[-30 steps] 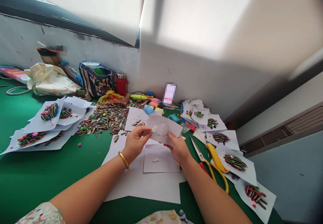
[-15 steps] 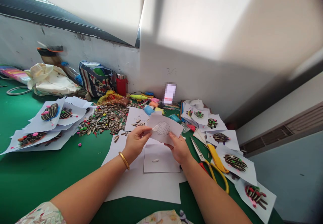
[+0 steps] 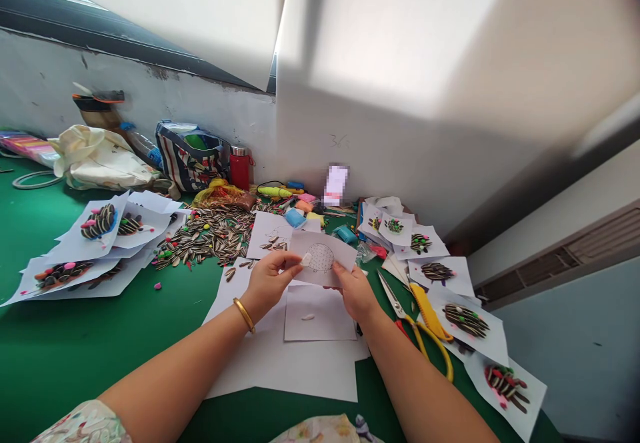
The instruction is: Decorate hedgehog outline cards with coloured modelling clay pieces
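Observation:
A small white paper card (image 3: 340,246), printed with a dotted round animal outline, is raised over the table. My right hand (image 3: 356,291) grips its lower right edge, thumb in front and fingers behind. At the card's left edge my left hand (image 3: 270,284) is closed in a pinch, fingertips at a small white piece of clay (image 3: 306,259) beside the outline. Below the hands, another white card (image 3: 320,331) bears a small white elongated piece (image 3: 308,317). Large white sheets (image 3: 280,370) lie beneath it.
Sunflower seeds (image 3: 215,233) are heaped at the back left. Seed-covered picture cards lie in a left pile (image 3: 120,253) and a right row (image 3: 467,323). Yellow-handled scissors (image 3: 420,336) and a yellow cutter (image 3: 429,313) lie right of my forearm. A red flask (image 3: 240,168) stands behind.
The held card has shifted slightly left and down and tilted a little. The white clay looks rounder and sits against the outline's left side. Both hands keep their hold.

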